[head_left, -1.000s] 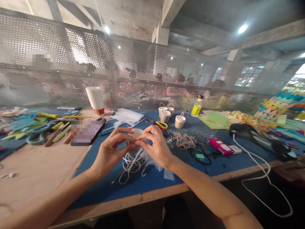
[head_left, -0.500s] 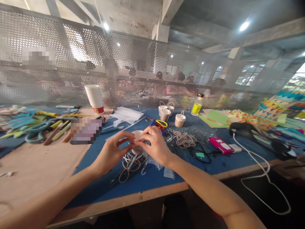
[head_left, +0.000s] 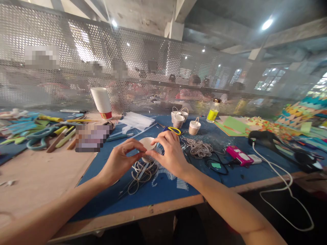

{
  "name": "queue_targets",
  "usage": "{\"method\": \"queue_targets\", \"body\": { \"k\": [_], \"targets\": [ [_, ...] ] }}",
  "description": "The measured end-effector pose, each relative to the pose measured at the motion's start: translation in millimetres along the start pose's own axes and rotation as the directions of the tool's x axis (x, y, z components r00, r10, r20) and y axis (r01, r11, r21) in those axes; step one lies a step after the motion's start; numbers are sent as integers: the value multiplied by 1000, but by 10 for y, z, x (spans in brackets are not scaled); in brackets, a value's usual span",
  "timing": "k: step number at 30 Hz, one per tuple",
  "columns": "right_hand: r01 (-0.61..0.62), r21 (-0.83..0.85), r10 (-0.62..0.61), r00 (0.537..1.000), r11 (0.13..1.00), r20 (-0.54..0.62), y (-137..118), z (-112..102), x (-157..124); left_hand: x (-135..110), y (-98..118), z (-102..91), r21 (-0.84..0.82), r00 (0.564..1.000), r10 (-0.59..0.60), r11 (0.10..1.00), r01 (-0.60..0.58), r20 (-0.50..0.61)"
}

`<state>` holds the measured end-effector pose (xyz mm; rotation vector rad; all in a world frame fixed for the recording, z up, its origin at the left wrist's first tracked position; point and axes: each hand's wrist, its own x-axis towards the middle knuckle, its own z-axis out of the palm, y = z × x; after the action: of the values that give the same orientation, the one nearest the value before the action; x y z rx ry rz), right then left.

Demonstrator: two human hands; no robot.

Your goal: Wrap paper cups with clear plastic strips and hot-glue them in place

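A small white paper cup (head_left: 147, 142) stands upright on the blue mat, its lower part partly hidden by my fingers. My left hand (head_left: 125, 158) pinches thumb and forefinger together at the cup's near side. Beside it, the thumb and forefinger of my right hand (head_left: 170, 153) close in from the right, the other fingers curled above. The fingertips of both hands nearly meet in front of the rim; anything between them is too small to make out. Loops of beige cord (head_left: 138, 177) lie below the cup, with strips of clear film (head_left: 182, 183) to their right.
Several small cups with cord handles (head_left: 194, 127) stand behind, near yellow-handled scissors (head_left: 175, 130) and a tangle of cord (head_left: 199, 148). A stack of paper cups (head_left: 102, 102) and teal scissors (head_left: 42, 137) are left. Rightward are a bottle (head_left: 212, 112), a pink charger (head_left: 239, 156) and a white cable (head_left: 287, 183).
Both hands stay at the cup, with small finger shifts; more of the cup's open top now shows between them. The whole view has tilted slightly.
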<state>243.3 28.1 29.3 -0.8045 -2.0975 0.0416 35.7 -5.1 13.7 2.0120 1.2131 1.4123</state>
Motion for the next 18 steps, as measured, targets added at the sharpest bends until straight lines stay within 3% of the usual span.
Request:
{"method": "queue_targets", "body": {
  "k": [3, 8, 13, 18],
  "targets": [
    [-105, 26, 104, 993, 994, 55, 14, -43, 5, 6, -43, -22, -6, 1000, -28, 1000, 28, -4],
    [-258, 234, 194, 945, 937, 265, 65, -34, 16, 27, -77, -53, 10, 999, -43, 999, 43, -19],
    [-325, 252, 270, 935, 912, 228, 82, -9, 18, 29, -52, -48, 22, 999, -35, 999, 36, -23],
    [-320, 367, 228, 935, 873, 272, 95, 44, 5, 22, -21, -51, 109, 999, 17, 994, -13, -35]
  ]
}}
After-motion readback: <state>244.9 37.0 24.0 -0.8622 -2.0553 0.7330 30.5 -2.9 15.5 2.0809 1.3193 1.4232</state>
